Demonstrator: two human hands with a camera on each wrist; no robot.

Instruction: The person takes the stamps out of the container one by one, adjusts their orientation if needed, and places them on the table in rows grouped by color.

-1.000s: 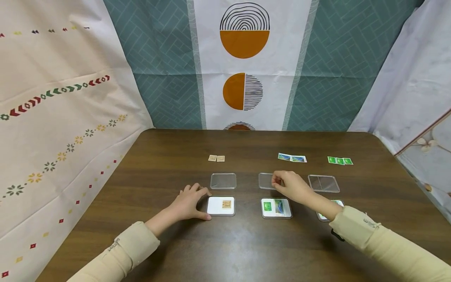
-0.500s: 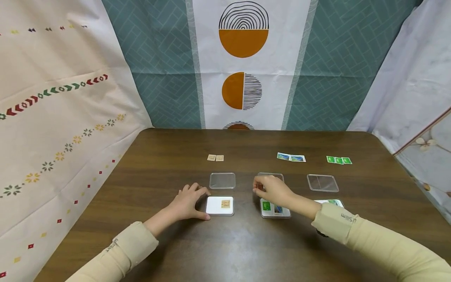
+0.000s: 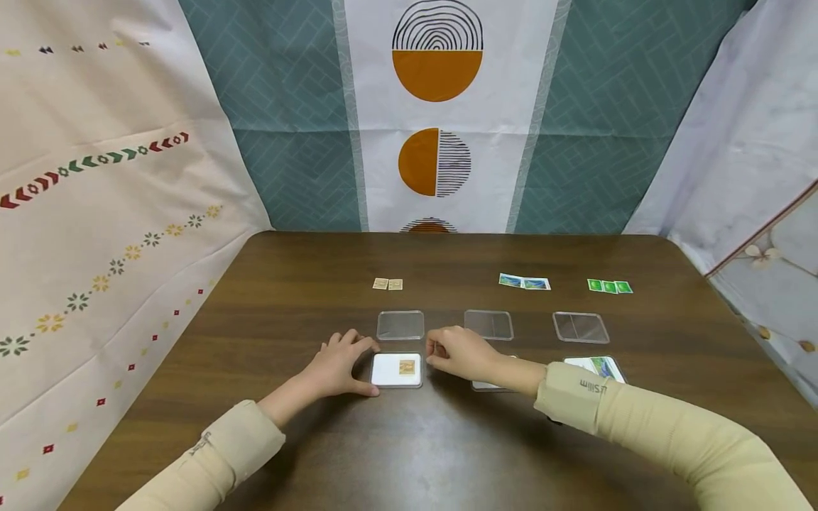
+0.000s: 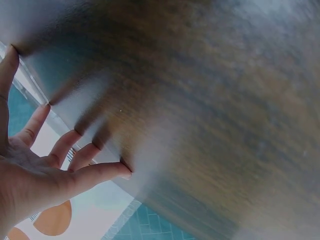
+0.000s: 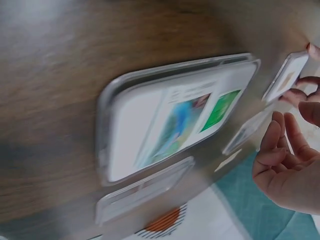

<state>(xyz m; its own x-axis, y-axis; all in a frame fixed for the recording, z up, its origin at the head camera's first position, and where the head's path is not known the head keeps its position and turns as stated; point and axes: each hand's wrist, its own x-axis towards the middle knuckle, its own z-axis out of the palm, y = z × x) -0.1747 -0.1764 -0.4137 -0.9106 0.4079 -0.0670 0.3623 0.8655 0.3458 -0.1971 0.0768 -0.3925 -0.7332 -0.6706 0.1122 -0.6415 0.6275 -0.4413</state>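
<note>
My left hand [image 3: 335,367] lies at the left end of a shallow clear case [image 3: 385,370] with a white insert; its spread thumb and index finger touch the corners. A small brown stamp [image 3: 407,367] sits on that insert. Just right of this case hovers my right hand [image 3: 463,353], fingers loosely bent, with nothing visible between them in the right wrist view. Its forearm partly covers the middle case [image 3: 487,387] in the head view. The right wrist view shows a green stamp [image 5: 220,110] and a blue landscape stamp [image 5: 185,122] inside that middle case.
Behind the cases lie clear lids, a left one [image 3: 400,326], a middle one [image 3: 488,325] and a right one [image 3: 581,328]. Farther back are brown stamps [image 3: 388,284], blue stamps [image 3: 524,282] and green stamps [image 3: 610,287]. A right case [image 3: 594,365] is partly under the sleeve.
My right hand has moved left from over the middle lid to beside the left case, uncovering that lid. The left hand keeps its place at the left case.
</note>
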